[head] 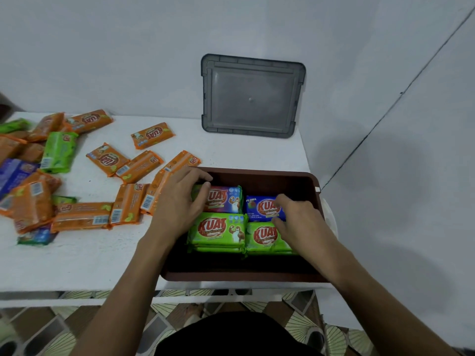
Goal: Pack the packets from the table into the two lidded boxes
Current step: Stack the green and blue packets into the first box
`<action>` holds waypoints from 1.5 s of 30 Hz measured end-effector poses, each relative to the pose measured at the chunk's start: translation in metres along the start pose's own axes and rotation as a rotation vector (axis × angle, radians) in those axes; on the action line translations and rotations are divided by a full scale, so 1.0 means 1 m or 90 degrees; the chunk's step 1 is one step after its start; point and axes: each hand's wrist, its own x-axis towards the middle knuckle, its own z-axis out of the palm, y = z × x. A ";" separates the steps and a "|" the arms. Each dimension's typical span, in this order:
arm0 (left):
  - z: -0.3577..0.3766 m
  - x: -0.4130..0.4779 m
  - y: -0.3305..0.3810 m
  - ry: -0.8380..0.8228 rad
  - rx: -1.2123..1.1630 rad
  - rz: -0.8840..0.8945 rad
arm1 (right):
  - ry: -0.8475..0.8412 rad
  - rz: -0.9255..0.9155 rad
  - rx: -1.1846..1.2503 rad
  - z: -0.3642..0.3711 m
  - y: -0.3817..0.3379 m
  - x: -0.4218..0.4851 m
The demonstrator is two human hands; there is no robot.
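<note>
Seemingly gripping pkts [226, 199], L hand [180, 201], R hand [295, 219]

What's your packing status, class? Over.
Left hand grips purple packet, right hand grips blue packet, both inside brown box. Orange packets lie on table. Grey lid off, nothing blocking.

Soft, even light lit the white bench [231, 155]; a faint shadow lay on the wall [401, 181] at right. Edges bowed from the wide lens; leftmost packets [15, 176] blurred.
</note>
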 end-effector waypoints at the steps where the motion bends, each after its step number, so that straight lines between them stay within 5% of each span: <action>1: 0.000 -0.001 0.001 0.023 -0.011 -0.005 | 0.009 -0.010 0.015 -0.001 -0.003 0.001; 19: -0.086 -0.039 -0.087 0.111 -0.064 -0.149 | 0.155 -0.229 0.194 -0.010 -0.146 0.052; 35: -0.162 -0.068 -0.235 0.152 0.173 -0.453 | -0.074 -0.421 0.126 0.073 -0.331 0.180; 45: -0.161 -0.075 -0.262 0.144 0.223 -0.431 | -0.141 -0.469 -0.027 0.127 -0.422 0.252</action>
